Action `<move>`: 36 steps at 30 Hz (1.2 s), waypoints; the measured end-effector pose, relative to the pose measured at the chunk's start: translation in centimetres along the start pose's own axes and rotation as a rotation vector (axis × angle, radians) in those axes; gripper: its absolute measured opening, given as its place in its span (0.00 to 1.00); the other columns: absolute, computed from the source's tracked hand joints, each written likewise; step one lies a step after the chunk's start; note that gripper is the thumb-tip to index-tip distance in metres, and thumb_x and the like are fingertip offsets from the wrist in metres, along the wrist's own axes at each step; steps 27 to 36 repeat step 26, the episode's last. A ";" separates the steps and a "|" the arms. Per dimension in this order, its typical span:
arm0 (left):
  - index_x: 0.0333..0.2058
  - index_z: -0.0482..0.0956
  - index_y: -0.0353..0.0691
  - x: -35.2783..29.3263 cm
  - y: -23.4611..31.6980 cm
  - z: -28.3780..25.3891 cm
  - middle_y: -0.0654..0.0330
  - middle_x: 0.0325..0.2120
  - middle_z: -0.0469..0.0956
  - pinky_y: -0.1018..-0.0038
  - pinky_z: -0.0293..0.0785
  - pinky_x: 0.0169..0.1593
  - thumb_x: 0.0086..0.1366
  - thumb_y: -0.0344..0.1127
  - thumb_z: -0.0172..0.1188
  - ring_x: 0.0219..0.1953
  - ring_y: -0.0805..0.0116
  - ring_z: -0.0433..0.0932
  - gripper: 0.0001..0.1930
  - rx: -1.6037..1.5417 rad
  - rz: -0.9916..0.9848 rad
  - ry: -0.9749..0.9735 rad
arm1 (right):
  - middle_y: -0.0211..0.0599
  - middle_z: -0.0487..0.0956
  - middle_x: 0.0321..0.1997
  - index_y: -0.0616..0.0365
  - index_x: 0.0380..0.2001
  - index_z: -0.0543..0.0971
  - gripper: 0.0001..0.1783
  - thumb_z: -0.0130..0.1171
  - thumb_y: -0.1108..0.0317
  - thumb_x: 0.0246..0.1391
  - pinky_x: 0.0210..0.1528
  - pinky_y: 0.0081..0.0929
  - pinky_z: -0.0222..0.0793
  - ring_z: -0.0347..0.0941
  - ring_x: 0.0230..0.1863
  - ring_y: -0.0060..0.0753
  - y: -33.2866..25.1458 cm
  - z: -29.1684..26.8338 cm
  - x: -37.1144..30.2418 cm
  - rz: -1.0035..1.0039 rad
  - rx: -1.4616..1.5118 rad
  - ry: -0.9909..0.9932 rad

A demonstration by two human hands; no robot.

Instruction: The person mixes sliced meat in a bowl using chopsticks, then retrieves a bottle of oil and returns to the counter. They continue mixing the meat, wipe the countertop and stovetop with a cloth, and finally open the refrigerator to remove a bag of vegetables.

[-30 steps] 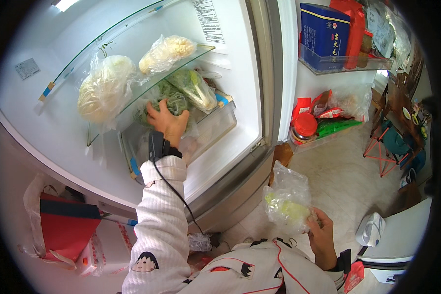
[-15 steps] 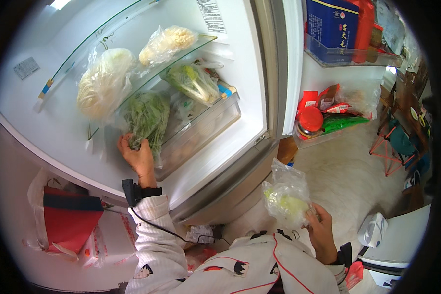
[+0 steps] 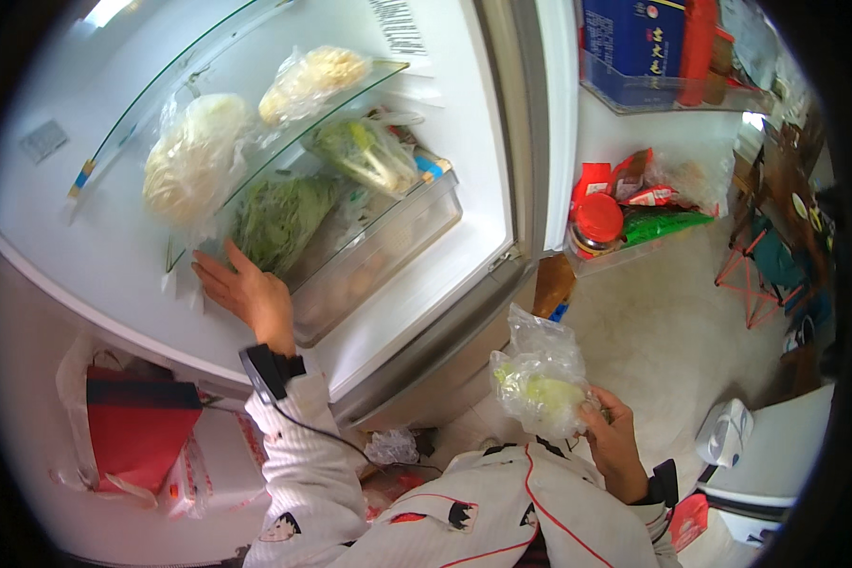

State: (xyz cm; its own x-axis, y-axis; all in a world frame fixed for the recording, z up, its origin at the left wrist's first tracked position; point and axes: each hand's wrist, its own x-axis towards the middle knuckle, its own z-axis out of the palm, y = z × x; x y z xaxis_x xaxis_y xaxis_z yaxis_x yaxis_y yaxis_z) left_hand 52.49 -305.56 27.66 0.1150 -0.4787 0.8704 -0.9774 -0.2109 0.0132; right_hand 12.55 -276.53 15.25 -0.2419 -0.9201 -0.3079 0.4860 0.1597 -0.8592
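Inside the open fridge, my left hand (image 3: 256, 298) rests with its fingers stretched out against the near left side of a bagged bunch of leafy greens (image 3: 282, 222). That bunch lies under the glass shelf, above the clear drawer (image 3: 379, 251). My right hand (image 3: 615, 442) is closed on a clear plastic bag (image 3: 540, 383) with a pale green vegetable inside, held outside the fridge in front of my body. Beside the leafy greens lies another bagged green vegetable (image 3: 367, 156) with white stalks. On the shelf sit a bagged round cabbage (image 3: 194, 156) and a second bagged pale vegetable (image 3: 312, 83).
The fridge door (image 3: 563, 123) stands open on the right. Its racks hold a blue box (image 3: 632, 47), a red-lidded jar (image 3: 596, 225) and several packets. A red bag (image 3: 137, 426) stands at the lower left. A folding stool (image 3: 767, 275) is at the far right.
My left hand has gone from gripping the end of the leafy greens to lying open beside them, a little further left. The greens sit deeper in. The right hand's bag has shifted slightly left.
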 end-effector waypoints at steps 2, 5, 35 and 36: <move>0.64 0.67 0.42 0.4 3.2 -0.6 0.37 0.68 0.57 0.42 0.47 0.71 0.51 0.17 0.55 0.71 0.37 0.55 0.37 -0.171 0.189 0.066 | 0.37 0.81 0.45 0.66 0.56 0.76 0.19 0.58 0.73 0.63 0.40 0.25 0.78 0.78 0.40 0.25 0.0 -0.1 -0.4 -0.006 0.029 0.021; 0.67 0.66 0.48 1.1 9.0 0.2 0.46 0.70 0.57 0.43 0.45 0.73 0.54 0.16 0.53 0.73 0.44 0.54 0.39 -0.327 0.446 -0.004 | 0.37 0.81 0.46 0.66 0.56 0.76 0.19 0.58 0.73 0.63 0.40 0.25 0.78 0.78 0.40 0.25 0.0 -0.3 -0.7 -0.014 0.011 0.019; 0.54 0.80 0.51 3.1 6.6 6.6 0.62 0.34 0.73 0.50 0.65 0.64 0.54 0.30 0.62 0.42 0.59 0.74 0.26 -0.263 0.763 -0.266 | 0.37 0.82 0.46 0.67 0.57 0.75 0.20 0.60 0.71 0.63 0.37 0.24 0.77 0.79 0.39 0.25 0.9 -1.7 -2.5 -0.027 0.082 0.156; 0.54 0.80 0.51 3.1 6.6 6.6 0.62 0.34 0.73 0.50 0.65 0.64 0.54 0.30 0.62 0.42 0.59 0.74 0.26 -0.263 0.763 -0.266 | 0.37 0.82 0.46 0.67 0.57 0.75 0.20 0.60 0.71 0.63 0.37 0.24 0.77 0.79 0.39 0.25 0.9 -1.7 -2.5 -0.027 0.082 0.156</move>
